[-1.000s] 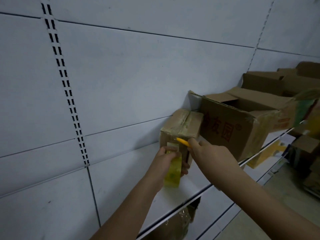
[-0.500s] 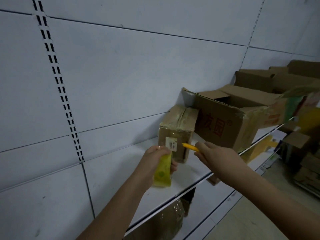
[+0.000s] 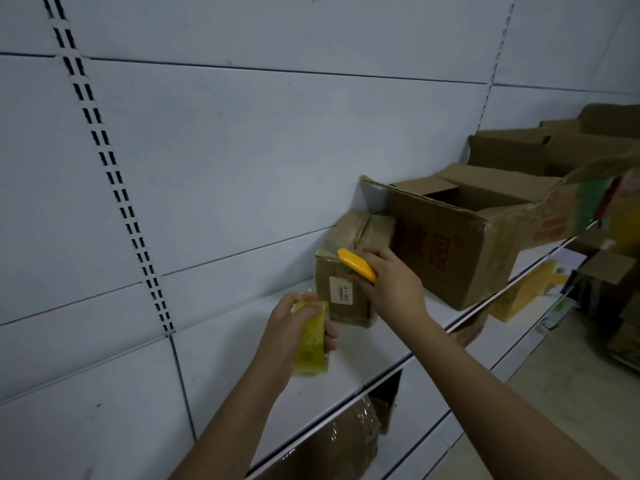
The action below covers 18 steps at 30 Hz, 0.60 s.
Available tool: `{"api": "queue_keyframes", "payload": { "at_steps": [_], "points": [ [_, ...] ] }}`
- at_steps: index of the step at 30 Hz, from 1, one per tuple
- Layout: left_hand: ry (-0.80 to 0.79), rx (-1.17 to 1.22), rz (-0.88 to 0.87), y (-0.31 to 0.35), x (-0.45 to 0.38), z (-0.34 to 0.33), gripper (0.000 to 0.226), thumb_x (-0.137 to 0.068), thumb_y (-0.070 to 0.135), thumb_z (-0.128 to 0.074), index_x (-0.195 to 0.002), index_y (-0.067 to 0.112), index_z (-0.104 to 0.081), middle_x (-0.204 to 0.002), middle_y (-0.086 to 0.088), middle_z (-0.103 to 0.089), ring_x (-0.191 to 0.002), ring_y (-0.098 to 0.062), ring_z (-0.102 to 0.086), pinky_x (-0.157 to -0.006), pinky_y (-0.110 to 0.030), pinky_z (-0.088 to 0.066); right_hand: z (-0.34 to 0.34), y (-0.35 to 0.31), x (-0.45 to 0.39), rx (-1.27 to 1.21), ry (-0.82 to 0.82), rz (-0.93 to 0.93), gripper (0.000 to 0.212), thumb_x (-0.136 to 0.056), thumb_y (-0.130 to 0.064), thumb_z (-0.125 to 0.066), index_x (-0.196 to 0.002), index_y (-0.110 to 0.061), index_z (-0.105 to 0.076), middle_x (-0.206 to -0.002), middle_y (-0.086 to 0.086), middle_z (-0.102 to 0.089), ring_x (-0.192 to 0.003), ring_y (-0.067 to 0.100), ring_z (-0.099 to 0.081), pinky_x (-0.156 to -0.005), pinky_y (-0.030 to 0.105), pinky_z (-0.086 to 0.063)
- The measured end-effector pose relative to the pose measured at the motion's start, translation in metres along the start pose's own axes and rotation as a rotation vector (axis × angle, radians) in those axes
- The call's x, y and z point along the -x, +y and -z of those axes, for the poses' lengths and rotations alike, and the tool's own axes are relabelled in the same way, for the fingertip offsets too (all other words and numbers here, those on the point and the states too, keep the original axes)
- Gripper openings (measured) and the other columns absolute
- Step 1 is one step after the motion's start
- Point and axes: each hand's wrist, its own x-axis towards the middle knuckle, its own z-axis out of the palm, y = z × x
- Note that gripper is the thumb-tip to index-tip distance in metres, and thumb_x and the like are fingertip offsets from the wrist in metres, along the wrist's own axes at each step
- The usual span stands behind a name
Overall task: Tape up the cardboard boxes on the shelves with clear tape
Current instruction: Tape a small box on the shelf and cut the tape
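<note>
**Small box on shelf, both hands busy**

Left hand (image 3: 294, 332) grips the tape roll (image 3: 310, 342) – fingers curled round it, just in front of the small box (image 3: 349, 271). Right hand (image 3: 391, 282) holds a yellow cutter (image 3: 356, 265) against the box's top front edge, fingers wrapped round it. Box sits on the white shelf (image 3: 242, 327), touching a bigger open box (image 3: 460, 244).

A shop or stockroom: white metal shelving (image 3: 360, 358) with slotted uprights (image 3: 114, 188) at 10 o'clock, panelled backing (image 3: 277, 140), worn cardboard boxes (image 3: 460, 244) crowding the shelf at 3 o'clock, more stock (image 3: 620, 327) on the floor.
</note>
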Motion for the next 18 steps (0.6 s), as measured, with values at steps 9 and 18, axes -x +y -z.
{"api": "queue_keyframes", "payload": {
  "at_steps": [9, 18],
  "points": [
    [0.157, 0.088, -0.136, 0.033, -0.001, 0.035, 0.011, -0.095, 0.007, -0.058, -0.106, 0.009, -0.056, -0.065, -0.022, -0.065, -0.047, -0.027, -0.059, -0.053, -0.032, -0.051, 0.052, 0.055, 0.015, -0.377, -0.180, 0.165, 0.048, -0.090, -0.005, -0.067, -0.123, -0.039, -0.066, -0.136, -0.022, -0.057, -0.124, 0.000, -0.051, -0.103, 0.021, -0.041],
    [0.426, -0.027, -0.321, 0.061, 0.006, 0.066, 0.012, -0.097, 0.010, -0.054, -0.107, 0.016, -0.053, -0.072, -0.015, -0.074, -0.054, -0.024, -0.068, -0.061, -0.032, -0.051, 0.084, 0.025, -0.012, -0.668, -0.467, -0.412, 0.023, -0.097, -0.007, -0.056, -0.096, -0.015, -0.078, -0.136, -0.009, -0.057, -0.122, 0.012, -0.054, -0.102, 0.042, -0.044]
  ]
}}
